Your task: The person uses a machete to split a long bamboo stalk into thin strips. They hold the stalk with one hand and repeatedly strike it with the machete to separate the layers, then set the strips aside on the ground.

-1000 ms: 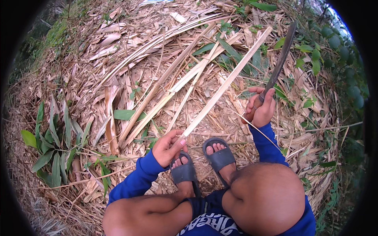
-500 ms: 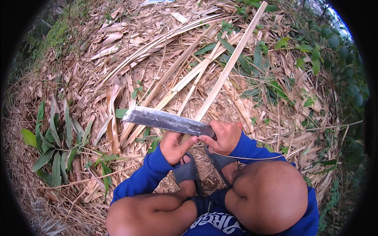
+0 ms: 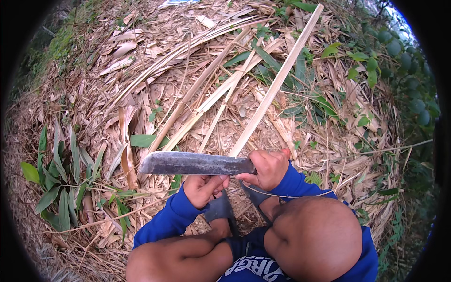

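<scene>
Fingers of the right hand (image 3: 268, 168) clench a broad knife (image 3: 192, 163); those of the left hand (image 3: 199, 190) pinch a pale strip (image 3: 278, 84) stretching beyond them over litter-strewn ground (image 3: 235, 124), leafy plants (image 3: 64, 207) to their left

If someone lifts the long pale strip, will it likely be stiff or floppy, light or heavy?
The pale strip is probably fairly stiff, since it runs nearly straight beyond the knife blade. It looks narrow, so likely light for its length.
</scene>
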A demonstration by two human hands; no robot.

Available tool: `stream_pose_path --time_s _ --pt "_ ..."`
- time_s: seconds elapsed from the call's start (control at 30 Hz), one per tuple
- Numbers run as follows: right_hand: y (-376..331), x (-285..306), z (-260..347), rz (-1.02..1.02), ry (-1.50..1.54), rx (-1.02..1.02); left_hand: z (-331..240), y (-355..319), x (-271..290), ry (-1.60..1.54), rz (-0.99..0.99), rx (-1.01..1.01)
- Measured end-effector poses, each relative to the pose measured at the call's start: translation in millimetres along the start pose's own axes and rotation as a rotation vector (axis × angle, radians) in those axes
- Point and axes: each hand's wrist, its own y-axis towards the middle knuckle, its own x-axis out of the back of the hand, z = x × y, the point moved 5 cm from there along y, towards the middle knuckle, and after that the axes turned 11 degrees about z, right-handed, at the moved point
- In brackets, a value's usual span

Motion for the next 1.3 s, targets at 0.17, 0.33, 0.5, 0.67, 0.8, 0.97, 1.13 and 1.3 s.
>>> stream_pose_path --time_s 0.17,0.33,0.5,0.67,0.8,0.97,1.13,1.3 --pt "0 2 -3 -0.019 0.009 -0.025 -10 -2 -3 0.035 -0.008 0.002" --pt "-3 5 -5 -0.008 -0.014 -0.05 -4 -2 -1 0.02 0.061 -0.027" --pt "-18 15 -44 -0.038 0.087 -0.425 12 -30 10 -0.045 0.04 -0.024" --pt "-22 12 -49 0.059 0.041 -0.434 29 -46 19 -0.061 0.069 -0.011" --pt "-25 23 -52 -0.047 0.024 -0.409 27 -60 27 -0.068 0.062 0.059" --pt "-17 23 -53 -0.014 -0.053 -0.394 16 -66 35 -0.079 0.067 0.062" --pt "-33 35 -84 -0.109 -0.092 -0.53 28 -93 51 -0.048 0.045 0.11" --pt "-54 62 -141 -0.31 0.06 -0.665 47 -93 75 -0.068 -0.157 0.037"
